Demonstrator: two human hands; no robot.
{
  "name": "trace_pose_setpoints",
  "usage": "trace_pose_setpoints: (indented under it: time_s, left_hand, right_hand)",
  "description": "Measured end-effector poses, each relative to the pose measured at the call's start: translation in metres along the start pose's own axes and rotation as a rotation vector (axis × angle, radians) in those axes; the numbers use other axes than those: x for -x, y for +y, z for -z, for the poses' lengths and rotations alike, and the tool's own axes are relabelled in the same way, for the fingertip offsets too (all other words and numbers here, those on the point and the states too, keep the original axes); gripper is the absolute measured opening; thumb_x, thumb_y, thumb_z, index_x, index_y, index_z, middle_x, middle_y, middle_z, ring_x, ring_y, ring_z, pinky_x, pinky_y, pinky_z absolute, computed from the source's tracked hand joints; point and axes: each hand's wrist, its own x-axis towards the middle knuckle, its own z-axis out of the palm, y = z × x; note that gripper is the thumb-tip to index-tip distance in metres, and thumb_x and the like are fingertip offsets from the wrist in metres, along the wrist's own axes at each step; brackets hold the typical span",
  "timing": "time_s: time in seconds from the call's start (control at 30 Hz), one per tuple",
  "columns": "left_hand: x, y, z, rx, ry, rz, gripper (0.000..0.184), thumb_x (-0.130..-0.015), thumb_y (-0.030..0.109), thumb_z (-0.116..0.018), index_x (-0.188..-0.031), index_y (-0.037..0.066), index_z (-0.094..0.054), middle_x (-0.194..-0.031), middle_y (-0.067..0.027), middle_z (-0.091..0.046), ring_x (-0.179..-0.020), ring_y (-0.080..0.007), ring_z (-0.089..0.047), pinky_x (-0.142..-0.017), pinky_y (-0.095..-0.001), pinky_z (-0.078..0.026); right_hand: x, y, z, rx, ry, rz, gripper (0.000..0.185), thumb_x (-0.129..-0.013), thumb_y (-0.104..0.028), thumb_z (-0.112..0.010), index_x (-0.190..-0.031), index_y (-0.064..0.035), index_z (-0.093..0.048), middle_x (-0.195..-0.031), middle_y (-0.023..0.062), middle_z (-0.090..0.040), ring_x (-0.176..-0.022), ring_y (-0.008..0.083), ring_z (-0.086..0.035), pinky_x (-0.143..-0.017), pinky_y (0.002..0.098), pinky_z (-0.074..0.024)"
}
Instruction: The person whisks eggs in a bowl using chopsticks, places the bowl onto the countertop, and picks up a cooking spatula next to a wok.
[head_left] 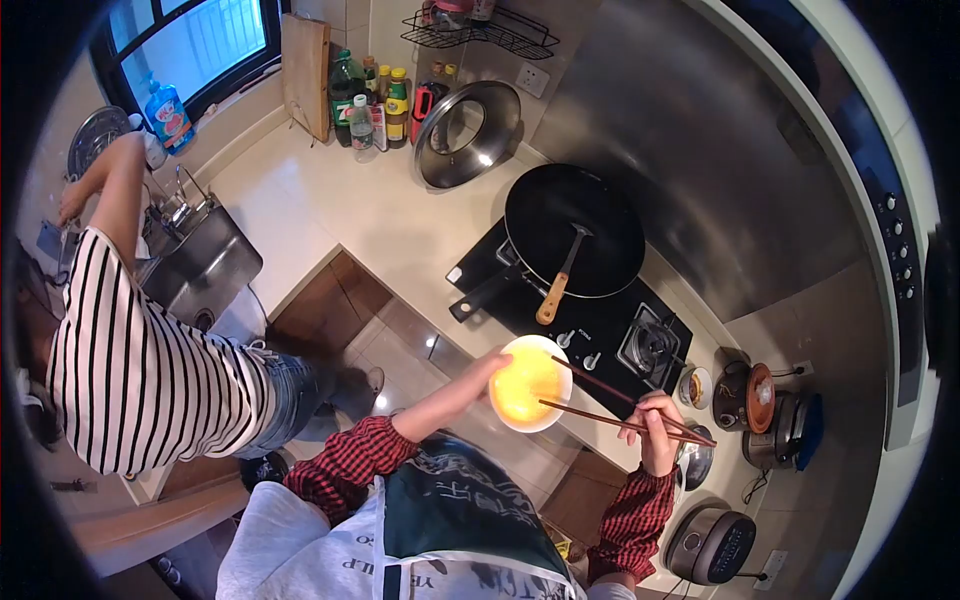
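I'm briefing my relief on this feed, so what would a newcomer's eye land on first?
Probably the bowl with bright yellow contents just right of centre, held in the left grip, with chopsticks from the right grip reaching over it. Next, the big black pan on the stove beyond, a wooden-handled spatula resting in it, and the person in the striped shirt by the sink on the left.

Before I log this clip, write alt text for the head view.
The left hand holds a white bowl of yellow liquid; the right hand holds chopsticks, tips over it. Beyond, a black wok sits on the stove. At left, another person stands beside a sink.
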Motion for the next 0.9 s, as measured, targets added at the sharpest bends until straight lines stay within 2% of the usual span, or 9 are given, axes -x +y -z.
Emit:
trace_pose_setpoints:
  time_s: [0.07,0.2,0.3,0.37,0.5,0.67,0.77,0.9]
  left_hand:
    - [0.001,0.000,-0.003,-0.007,0.051,-0.009,0.054,-0.081,0.048,-0.035,-0.120,0.009,-0.038,-0.110,-0.0068,-0.050,-0.100,-0.0149,-0.049,-0.076,-0.0293,-0.039]
    - [0.005,-0.001,-0.004,0.008,0.040,0.002,0.055,-0.081,0.048,-0.035,-0.120,0.009,-0.038,-0.110,-0.0070,-0.050,-0.099,-0.0155,-0.049,-0.076,-0.0296,-0.038]
    - [0.003,-0.012,0.000,-0.014,0.028,0.017,0.056,-0.081,0.049,-0.036,-0.121,0.010,-0.036,-0.113,-0.0060,-0.047,-0.101,-0.0146,-0.046,-0.076,-0.0294,-0.038]
    - [-0.002,-0.021,0.006,-0.021,-0.003,0.041,0.057,-0.081,0.049,-0.036,-0.124,0.012,-0.033,-0.117,-0.0037,-0.043,-0.107,-0.0126,-0.041,-0.076,-0.0295,-0.038]
    - [0.006,-0.014,0.002,-0.051,0.045,0.027,0.058,-0.080,0.051,-0.036,-0.125,0.013,-0.033,-0.117,-0.0035,-0.043,-0.106,-0.0125,-0.042,-0.075,-0.0288,-0.038]
    - [0.004,-0.023,0.011,0.043,0.020,0.020,0.058,-0.081,0.050,-0.035,-0.126,0.013,-0.031,-0.119,-0.0037,-0.042,-0.106,-0.0120,-0.042,-0.077,-0.0296,-0.039]
    - [0.006,-0.020,0.009,0.028,0.086,-0.018,0.058,-0.083,0.050,-0.033,-0.121,0.007,-0.036,-0.116,-0.0086,-0.046,-0.103,-0.0168,-0.048,-0.078,-0.0331,-0.044]
    - [0.011,-0.016,0.007,0.049,0.071,-0.017,0.058,-0.083,0.050,-0.034,-0.123,0.008,-0.034,-0.118,-0.0080,-0.043,-0.106,-0.0161,-0.045,-0.081,-0.0327,-0.041]
  right_hand:
    - [-0.004,0.001,0.001,-0.010,-0.012,-0.065,0.016,-0.085,-0.011,-0.047,-0.088,0.0037,-0.048,-0.071,0.0084,-0.044,-0.049,0.0171,-0.053,-0.040,0.0236,-0.0401]
    - [-0.009,0.009,-0.004,0.075,-0.067,-0.214,0.014,-0.085,-0.008,-0.044,-0.092,0.0032,-0.050,-0.072,0.0083,-0.049,-0.053,0.0168,-0.056,-0.040,0.0223,-0.0396]
    - [-0.006,0.043,-0.010,0.045,-0.020,-0.239,0.020,-0.086,-0.013,-0.044,-0.088,0.0050,-0.051,-0.071,0.0113,-0.055,-0.055,0.0180,-0.057,-0.046,0.0236,-0.0423]
    - [-0.003,0.064,-0.020,-0.107,0.042,-0.254,0.022,-0.086,-0.016,-0.045,-0.082,0.0039,-0.051,-0.069,0.0132,-0.058,-0.056,0.0196,-0.057,-0.051,0.0255,-0.0453]
    - [0.001,0.091,-0.033,-0.418,0.138,-0.367,0.022,-0.086,-0.019,-0.045,-0.081,0.0018,-0.052,-0.069,0.0124,-0.058,-0.055,0.0189,-0.056,-0.052,0.0247,-0.0455]
    - [-0.002,0.078,-0.035,-0.563,0.174,-0.306,0.018,-0.085,-0.016,-0.045,-0.080,-0.0001,-0.051,-0.069,0.0101,-0.056,-0.057,0.0165,-0.053,-0.052,0.0239,-0.0443]
    - [-0.008,0.059,-0.025,-0.562,0.195,-0.239,0.020,-0.086,-0.017,-0.043,-0.082,0.0008,-0.050,-0.070,0.0123,-0.057,-0.053,0.0183,-0.055,-0.049,0.0240,-0.0450]
    - [-0.017,0.019,-0.018,-0.342,0.076,-0.110,0.020,-0.086,-0.017,-0.043,-0.083,0.0014,-0.049,-0.071,0.0134,-0.057,-0.055,0.0193,-0.056,-0.049,0.0253,-0.0441]
